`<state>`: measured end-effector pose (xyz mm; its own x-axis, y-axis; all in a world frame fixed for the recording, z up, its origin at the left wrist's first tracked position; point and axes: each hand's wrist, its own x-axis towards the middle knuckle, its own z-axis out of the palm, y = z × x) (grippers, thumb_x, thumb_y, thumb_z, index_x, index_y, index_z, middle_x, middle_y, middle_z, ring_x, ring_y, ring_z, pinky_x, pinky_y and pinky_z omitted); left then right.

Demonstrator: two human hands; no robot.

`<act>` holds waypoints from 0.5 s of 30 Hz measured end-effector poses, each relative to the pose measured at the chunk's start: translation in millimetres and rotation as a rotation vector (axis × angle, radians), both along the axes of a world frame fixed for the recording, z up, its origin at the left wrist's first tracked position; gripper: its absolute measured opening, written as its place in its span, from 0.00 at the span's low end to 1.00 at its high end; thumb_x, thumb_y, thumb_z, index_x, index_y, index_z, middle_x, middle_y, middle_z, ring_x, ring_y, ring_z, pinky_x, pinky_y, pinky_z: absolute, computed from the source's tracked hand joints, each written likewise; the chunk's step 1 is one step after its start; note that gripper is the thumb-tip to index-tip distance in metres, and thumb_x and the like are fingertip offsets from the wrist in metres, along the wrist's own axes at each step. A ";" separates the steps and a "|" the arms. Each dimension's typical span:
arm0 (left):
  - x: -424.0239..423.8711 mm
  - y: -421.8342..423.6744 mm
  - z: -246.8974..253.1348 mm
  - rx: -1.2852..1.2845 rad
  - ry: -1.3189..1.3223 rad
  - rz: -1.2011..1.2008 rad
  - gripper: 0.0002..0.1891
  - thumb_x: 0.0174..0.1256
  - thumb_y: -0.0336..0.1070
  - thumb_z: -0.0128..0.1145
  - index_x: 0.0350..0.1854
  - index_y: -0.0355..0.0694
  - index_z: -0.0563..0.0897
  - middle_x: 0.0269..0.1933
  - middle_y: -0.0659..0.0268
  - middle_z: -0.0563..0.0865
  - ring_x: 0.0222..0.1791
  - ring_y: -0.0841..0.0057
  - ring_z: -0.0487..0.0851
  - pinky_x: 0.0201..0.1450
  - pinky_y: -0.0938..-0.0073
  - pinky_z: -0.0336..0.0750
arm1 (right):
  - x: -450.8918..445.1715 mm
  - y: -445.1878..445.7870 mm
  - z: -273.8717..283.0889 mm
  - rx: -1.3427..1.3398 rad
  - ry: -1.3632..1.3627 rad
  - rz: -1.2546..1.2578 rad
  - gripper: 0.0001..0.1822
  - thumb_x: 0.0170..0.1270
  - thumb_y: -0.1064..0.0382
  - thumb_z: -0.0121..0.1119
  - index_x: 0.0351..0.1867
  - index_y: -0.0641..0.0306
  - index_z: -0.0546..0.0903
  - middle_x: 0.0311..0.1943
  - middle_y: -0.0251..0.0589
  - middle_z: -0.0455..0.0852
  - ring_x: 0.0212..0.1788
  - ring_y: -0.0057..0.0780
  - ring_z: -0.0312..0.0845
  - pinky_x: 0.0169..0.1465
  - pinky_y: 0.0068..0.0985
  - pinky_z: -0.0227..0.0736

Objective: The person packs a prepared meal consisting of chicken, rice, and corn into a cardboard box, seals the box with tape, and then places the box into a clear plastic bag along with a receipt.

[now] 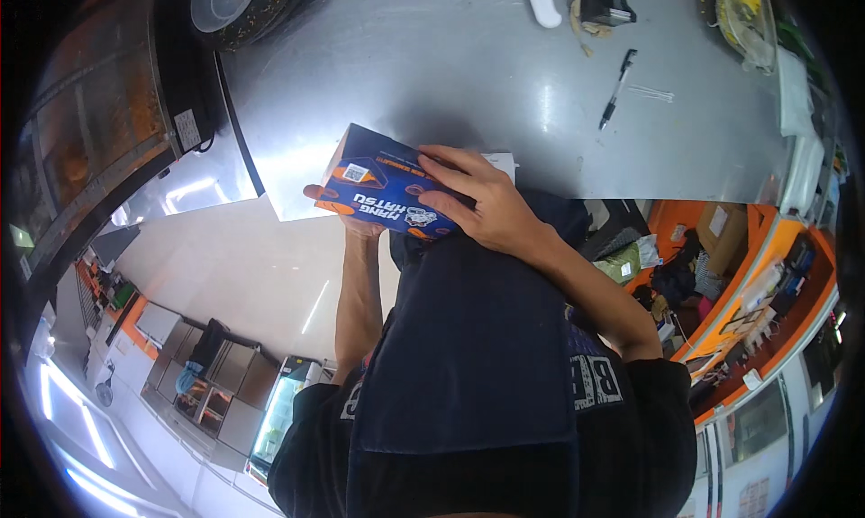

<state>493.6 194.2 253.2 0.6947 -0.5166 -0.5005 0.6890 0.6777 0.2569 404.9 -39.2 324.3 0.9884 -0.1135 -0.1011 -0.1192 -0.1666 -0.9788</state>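
Observation:
A blue and orange printed cardboard food box is held in front of my dark apron, tilted, by the near edge of a steel worktop. My left hand supports it from below at its left end, with the thumb tip showing past the edge and most fingers hidden under the box. My right hand lies over its right end, fingers on the upper faces. Part of a white item shows behind my right hand; what it is cannot be told.
On the worktop lie a pen, thin white sticks and a white handle. A clear plastic tub with yellow contents stands far right. A round plastic container is at the top left, above a glass-fronted case. Orange shelving holds goods.

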 end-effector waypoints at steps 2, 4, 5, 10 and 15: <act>3.3 1.1 3.0 -0.011 0.006 0.016 0.69 0.37 0.95 0.45 0.74 0.37 0.66 0.66 0.52 0.80 0.63 0.56 0.82 0.66 0.53 0.79 | -1.5 1.3 -1.6 0.029 0.003 -0.025 0.24 0.67 0.62 0.69 0.62 0.72 0.81 0.64 0.51 0.81 0.59 0.43 0.81 0.62 0.33 0.76; 4.0 -0.4 3.9 0.006 0.008 0.015 0.69 0.38 0.95 0.45 0.74 0.37 0.66 0.66 0.52 0.80 0.64 0.57 0.82 0.66 0.53 0.79 | -2.6 2.0 -5.0 0.007 -0.014 -0.042 0.25 0.66 0.63 0.70 0.61 0.72 0.81 0.63 0.50 0.82 0.58 0.44 0.81 0.61 0.34 0.77; 5.4 -0.5 4.7 0.014 0.009 0.014 0.69 0.38 0.95 0.45 0.74 0.37 0.65 0.66 0.52 0.80 0.64 0.57 0.82 0.66 0.53 0.79 | -2.9 2.8 -6.7 -0.025 -0.035 -0.050 0.25 0.65 0.63 0.71 0.61 0.71 0.82 0.63 0.50 0.82 0.58 0.44 0.81 0.60 0.34 0.77; 5.0 -5.8 7.5 0.064 0.021 0.006 0.68 0.39 0.94 0.45 0.74 0.36 0.65 0.66 0.52 0.79 0.64 0.57 0.81 0.67 0.54 0.79 | -2.8 2.7 -5.2 -0.037 -0.022 -0.047 0.25 0.62 0.63 0.73 0.60 0.72 0.82 0.63 0.50 0.82 0.56 0.45 0.81 0.59 0.35 0.78; 5.1 -11.0 9.2 0.096 0.040 0.005 0.68 0.40 0.94 0.46 0.74 0.36 0.65 0.66 0.52 0.79 0.64 0.57 0.81 0.67 0.54 0.78 | 3.9 -0.9 -7.1 -0.028 -0.001 -0.018 0.25 0.63 0.62 0.71 0.60 0.72 0.82 0.64 0.49 0.80 0.57 0.44 0.80 0.60 0.37 0.76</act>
<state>498.7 183.2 262.4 0.6760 -0.4612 -0.5748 0.6964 0.6548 0.2937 408.9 -40.1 317.2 0.9863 -0.1339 -0.0962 -0.1210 -0.1920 -0.9739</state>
